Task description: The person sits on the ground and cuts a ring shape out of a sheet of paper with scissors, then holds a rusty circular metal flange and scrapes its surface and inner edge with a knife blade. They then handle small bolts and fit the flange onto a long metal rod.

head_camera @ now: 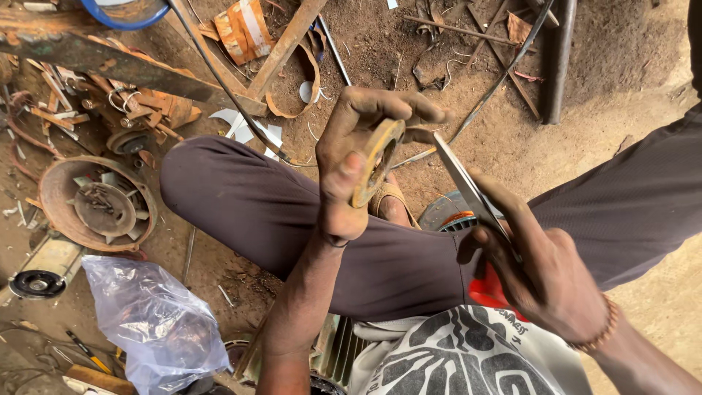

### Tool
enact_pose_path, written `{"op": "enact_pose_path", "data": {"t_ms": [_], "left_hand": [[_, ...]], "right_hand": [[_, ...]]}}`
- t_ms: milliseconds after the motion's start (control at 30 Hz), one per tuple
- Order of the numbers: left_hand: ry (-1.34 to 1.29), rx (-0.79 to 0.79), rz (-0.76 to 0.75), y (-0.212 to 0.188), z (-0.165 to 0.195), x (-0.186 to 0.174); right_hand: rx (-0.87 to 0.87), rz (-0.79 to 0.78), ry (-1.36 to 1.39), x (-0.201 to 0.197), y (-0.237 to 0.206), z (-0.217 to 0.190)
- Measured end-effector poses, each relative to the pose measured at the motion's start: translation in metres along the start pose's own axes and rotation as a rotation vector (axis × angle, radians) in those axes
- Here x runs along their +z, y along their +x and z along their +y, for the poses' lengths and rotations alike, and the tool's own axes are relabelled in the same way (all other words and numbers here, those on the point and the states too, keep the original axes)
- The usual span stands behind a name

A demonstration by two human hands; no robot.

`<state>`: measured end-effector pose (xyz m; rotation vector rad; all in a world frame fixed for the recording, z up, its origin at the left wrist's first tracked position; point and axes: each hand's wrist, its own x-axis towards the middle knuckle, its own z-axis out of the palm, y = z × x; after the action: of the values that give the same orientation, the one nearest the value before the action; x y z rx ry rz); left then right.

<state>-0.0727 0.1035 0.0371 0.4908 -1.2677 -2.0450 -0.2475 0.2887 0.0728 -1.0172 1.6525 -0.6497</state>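
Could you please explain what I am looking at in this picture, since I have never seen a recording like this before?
There is no machine here: a person wears a camera on the head, so the single picture looks down at their own two bare hands and crossed legs. The left hand pinches a rusty flat ring on edge between thumb and fingers. The right hand grips a flat metal blade whose tip points at the ring. Below is a dirt floor strewn with scrap: a rusty round drum at left, a crumpled clear plastic bag beneath it, and thin metal rods farther away.
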Motion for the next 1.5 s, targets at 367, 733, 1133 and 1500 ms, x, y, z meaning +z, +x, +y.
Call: {"op": "enact_pose_path", "data": {"t_ms": [367,733,1133,1500], "left_hand": [[0.272,0.092,0.023,-0.002,-0.010,0.001],[0.209,-0.055,-0.016,-0.005,0.011,-0.005],[0.813,0.272,0.190,0.028,0.019,-0.003],[0.952,0.520,0.028,0.017,0.020,0.042]], "right_hand": [[-0.191,-0.190,-0.459,0.002,0.024,-0.013],[-0.086,-0.231,0.059,0.003,0.024,-0.023],[0.084,0.306,0.235,0.010,0.049,0.064],[0.081,0.273,1.101,0.032,0.076,0.024]]}}
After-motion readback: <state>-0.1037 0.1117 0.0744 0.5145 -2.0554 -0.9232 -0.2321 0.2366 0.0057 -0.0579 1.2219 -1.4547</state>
